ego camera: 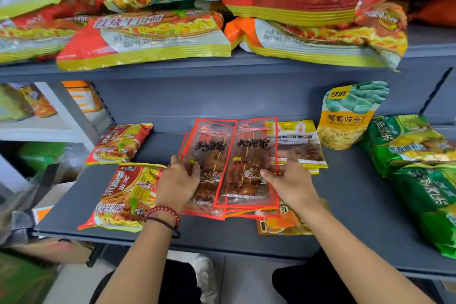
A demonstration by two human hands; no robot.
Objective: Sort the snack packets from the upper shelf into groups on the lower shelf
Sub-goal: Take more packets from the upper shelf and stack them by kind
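A stack of clear, red-edged skewer snack packets (pixel 223 155) lies in the middle of the lower shelf (pixel 345 217). My left hand (pixel 179 180) holds the left side of the stack, fingers curled onto the left packet. My right hand (pixel 288 180) pinches the right side of the right packet. The upper shelf (pixel 222 64) carries a heap of red and yellow noodle packets (pixel 148 37).
Two red noodle packets (pixel 123 195) lie left of the stack. Behind and under it are yellow packets (pixel 298 140) and an orange one (pixel 283 224). A yellow-green bag (pixel 348 116) stands at the back right, beside green packets (pixel 414 168). Another shelf unit stands at the left.
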